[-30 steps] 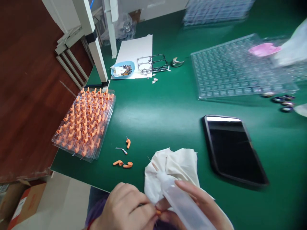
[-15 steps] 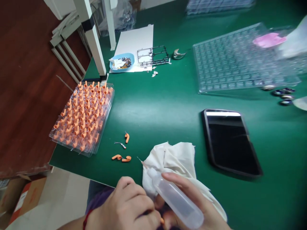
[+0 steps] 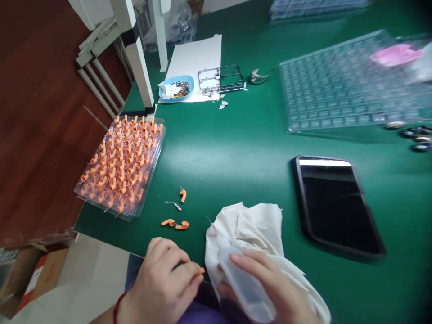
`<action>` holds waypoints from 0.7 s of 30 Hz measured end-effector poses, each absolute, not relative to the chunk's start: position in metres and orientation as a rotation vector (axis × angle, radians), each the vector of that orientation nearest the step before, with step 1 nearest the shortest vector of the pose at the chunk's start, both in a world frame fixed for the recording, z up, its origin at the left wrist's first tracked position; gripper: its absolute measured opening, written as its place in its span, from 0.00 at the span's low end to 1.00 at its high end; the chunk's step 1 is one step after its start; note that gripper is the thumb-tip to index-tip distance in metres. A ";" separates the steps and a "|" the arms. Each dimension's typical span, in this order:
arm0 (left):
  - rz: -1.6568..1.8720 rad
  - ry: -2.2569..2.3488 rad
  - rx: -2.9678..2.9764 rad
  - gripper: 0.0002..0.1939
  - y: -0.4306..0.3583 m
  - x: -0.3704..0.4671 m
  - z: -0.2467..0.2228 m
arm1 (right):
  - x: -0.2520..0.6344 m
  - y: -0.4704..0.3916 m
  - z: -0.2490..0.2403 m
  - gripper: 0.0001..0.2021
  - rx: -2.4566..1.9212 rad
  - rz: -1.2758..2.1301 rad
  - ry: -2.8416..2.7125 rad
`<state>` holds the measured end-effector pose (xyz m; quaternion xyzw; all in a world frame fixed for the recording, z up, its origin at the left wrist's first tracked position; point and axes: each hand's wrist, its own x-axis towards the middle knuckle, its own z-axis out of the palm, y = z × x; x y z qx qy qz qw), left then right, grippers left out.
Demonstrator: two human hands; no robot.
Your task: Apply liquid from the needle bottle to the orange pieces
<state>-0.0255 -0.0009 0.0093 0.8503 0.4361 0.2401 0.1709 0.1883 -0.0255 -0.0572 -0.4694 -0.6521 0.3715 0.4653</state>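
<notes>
My left hand point(image 3: 165, 276) is closed in a pinch on a small orange earbud shell point(image 3: 202, 271); only its tip shows past the fingers. A translucent squeeze bottle point(image 3: 248, 288) with a thin needle tip lies in the grip of my right hand point(image 3: 270, 283), its tip pointing up and left. Under and behind the bottle is a crumpled white cloth point(image 3: 261, 225). Left of the cloth lie an orange earbud shell point(image 3: 182, 195) with a wire, a joined-looking pair of orange shells point(image 3: 182, 225) and a small thin part with wires point(image 3: 174, 205).
A clear tray point(image 3: 155, 157) full of orange shells sits at the table's left edge. A black phone point(image 3: 334, 202) lies right of the cloth. Further back are a clear, many-celled tray point(image 3: 317, 90), a blue dish point(image 3: 185, 81) of small parts and a black frame point(image 3: 232, 81).
My left hand has moved left, away from my right hand, with the orange shell in its fingers. The bottle has turned to point more upright. The view has shifted slightly.
</notes>
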 end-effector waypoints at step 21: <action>0.889 1.234 2.367 0.03 -0.005 -0.020 0.010 | 0.190 -0.035 -0.070 0.24 -1.320 1.035 -1.311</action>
